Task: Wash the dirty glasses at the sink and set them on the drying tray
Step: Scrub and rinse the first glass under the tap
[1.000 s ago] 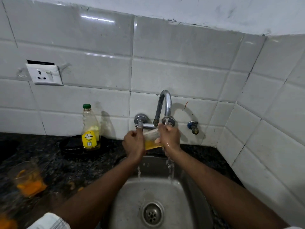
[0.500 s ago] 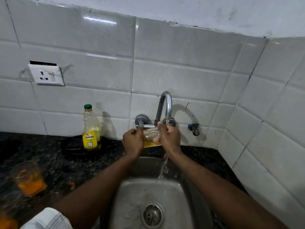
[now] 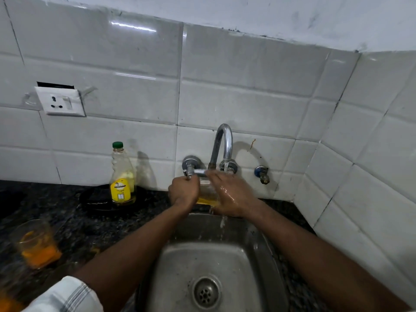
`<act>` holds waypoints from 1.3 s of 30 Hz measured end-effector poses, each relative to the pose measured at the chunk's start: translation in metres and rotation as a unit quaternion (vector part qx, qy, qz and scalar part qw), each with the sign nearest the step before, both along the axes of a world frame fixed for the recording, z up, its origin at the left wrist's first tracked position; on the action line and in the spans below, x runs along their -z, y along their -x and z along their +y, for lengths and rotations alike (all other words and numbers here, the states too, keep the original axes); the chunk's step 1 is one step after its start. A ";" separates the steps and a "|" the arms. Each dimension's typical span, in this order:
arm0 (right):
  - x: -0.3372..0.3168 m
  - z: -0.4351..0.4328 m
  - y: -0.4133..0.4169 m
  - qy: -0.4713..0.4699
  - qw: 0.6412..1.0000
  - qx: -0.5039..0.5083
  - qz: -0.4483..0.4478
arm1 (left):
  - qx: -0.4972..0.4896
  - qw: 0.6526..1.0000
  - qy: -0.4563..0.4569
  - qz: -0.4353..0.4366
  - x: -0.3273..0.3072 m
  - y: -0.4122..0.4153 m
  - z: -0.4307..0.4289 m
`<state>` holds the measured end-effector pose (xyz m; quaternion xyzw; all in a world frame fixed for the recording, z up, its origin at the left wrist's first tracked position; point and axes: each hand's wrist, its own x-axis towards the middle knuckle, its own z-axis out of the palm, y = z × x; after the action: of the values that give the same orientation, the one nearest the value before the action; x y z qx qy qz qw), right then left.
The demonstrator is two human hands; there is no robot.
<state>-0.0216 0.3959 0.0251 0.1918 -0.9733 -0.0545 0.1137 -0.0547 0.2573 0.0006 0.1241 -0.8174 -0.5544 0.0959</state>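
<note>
A clear glass [image 3: 206,195] with yellow residue at its bottom is held under the running tap [image 3: 223,144], above the back of the steel sink [image 3: 180,262]. My left hand [image 3: 182,192] grips the glass from the left, fingers curled round it. My wet right hand [image 3: 233,198] lies against its right side, with fingers stretched over the rim. Most of the glass is hidden between the hands. Water spills from under my right hand into the sink. A second dirty glass [image 3: 37,244] with orange residue stands on the dark counter [image 3: 74,228] at the left.
A yellow-labelled soap bottle [image 3: 122,176] stands on a black plate [image 3: 96,200] left of the tap. A second valve [image 3: 261,174] juts from the tiled wall on the right. A wall socket [image 3: 59,101] is up left. The drain [image 3: 206,292] sits mid-sink.
My right hand has shifted from curled round the glass to fingers stretched over its rim. The left hand keeps its grip. Water keeps running.
</note>
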 end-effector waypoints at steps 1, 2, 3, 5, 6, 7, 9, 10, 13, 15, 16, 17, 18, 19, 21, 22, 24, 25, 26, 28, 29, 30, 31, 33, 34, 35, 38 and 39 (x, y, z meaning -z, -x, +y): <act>-0.002 -0.001 0.003 -0.003 1.000 -0.011 0.002 | 0.009 1.000 0.005 0.008 -0.001 -0.002 0.003; -0.005 -0.001 0.005 0.009 1.000 -0.013 -0.005 | 0.017 0.999 0.007 0.034 0.001 -0.003 0.004; -0.008 0.001 0.007 0.029 0.999 -0.008 -0.026 | 0.033 0.995 0.011 0.091 0.007 -0.004 0.001; -0.013 0.004 0.009 0.095 0.991 -0.002 -0.095 | 0.110 0.956 0.049 0.267 0.015 -0.009 -0.011; -0.014 0.005 0.010 0.126 0.984 -0.001 -0.124 | 0.139 0.931 0.075 0.329 0.019 -0.008 -0.016; -0.016 0.005 0.010 0.141 0.980 0.002 -0.137 | 0.153 0.920 0.093 0.350 0.018 -0.008 -0.018; -0.013 0.001 0.010 0.105 0.990 0.011 -0.094 | 0.137 0.945 0.108 0.277 0.006 -0.001 -0.012; -0.010 -0.002 0.010 0.069 0.996 0.021 -0.043 | 0.109 0.966 0.123 0.200 -0.002 0.003 -0.005; -0.006 -0.004 0.009 0.049 0.998 0.039 0.021 | 0.070 0.984 0.145 0.073 -0.017 0.007 0.003; -0.012 0.002 0.010 0.129 0.989 0.040 -0.062 | 0.097 0.971 0.136 0.170 -0.011 0.005 -0.001; -0.017 0.005 0.010 0.184 0.974 0.036 -0.130 | 0.117 0.949 0.135 0.259 -0.006 -0.001 -0.005; -0.022 0.008 0.010 0.228 0.956 0.029 -0.184 | 0.135 0.924 0.134 0.331 -0.002 -0.006 -0.009; -0.025 0.008 0.009 0.237 0.949 0.023 -0.207 | 0.149 0.912 0.123 0.361 0.001 -0.005 -0.011; -0.026 0.006 0.008 0.211 0.957 0.029 -0.198 | 0.153 0.916 0.116 0.351 0.000 -0.004 -0.010; -0.023 0.001 0.007 0.085 0.991 0.048 -0.087 | 0.130 0.959 0.122 0.222 0.001 0.007 0.001; -0.019 -0.001 0.007 0.022 0.999 0.046 -0.017 | 0.098 0.978 0.128 0.135 0.001 0.014 0.008; -0.012 0.000 0.012 -0.020 0.999 0.032 0.035 | 0.050 0.990 0.124 0.048 0.001 0.019 0.013; -0.012 0.002 0.014 -0.017 0.999 0.029 0.020 | 0.047 0.991 0.111 0.059 0.004 0.018 0.014; -0.015 0.006 0.015 0.006 0.999 0.029 -0.013 | 0.062 0.987 0.098 0.107 0.007 0.015 0.012; -0.021 0.010 0.016 0.103 0.987 0.037 -0.115 | 0.133 0.948 0.092 0.273 0.009 0.002 0.002; -0.023 0.010 0.015 0.141 0.977 0.034 -0.157 | 0.159 0.922 0.115 0.334 0.007 0.000 -0.002; -0.023 0.009 0.014 0.149 0.974 0.035 -0.168 | 0.173 0.910 0.136 0.352 0.004 -0.001 -0.004; -0.021 0.007 0.014 0.127 0.980 0.044 -0.147 | 0.174 0.914 0.152 0.334 0.002 0.002 -0.003; -0.013 0.002 0.014 0.046 0.997 0.050 -0.040 | 0.143 0.956 0.163 0.197 -0.005 0.012 0.007; -0.008 0.000 0.015 0.025 0.999 0.044 0.009 | 0.128 0.972 0.149 0.130 -0.009 0.015 0.010; -0.005 0.000 0.015 0.025 0.999 0.033 0.034 | 0.124 0.980 0.124 0.098 -0.010 0.015 0.012; -0.012 0.005 0.016 0.079 0.995 0.030 -0.060 | 0.148 0.951 0.128 0.240 -0.001 0.006 0.004; -0.016 0.008 0.017 0.126 0.984 0.032 -0.123 | 0.170 0.921 0.164 0.309 0.003 0.001 -0.001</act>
<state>-0.0384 0.4034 0.0407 0.1503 -0.9845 0.0887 0.0147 -0.0553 0.2563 -0.0025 -0.2113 -0.8352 -0.4317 0.2673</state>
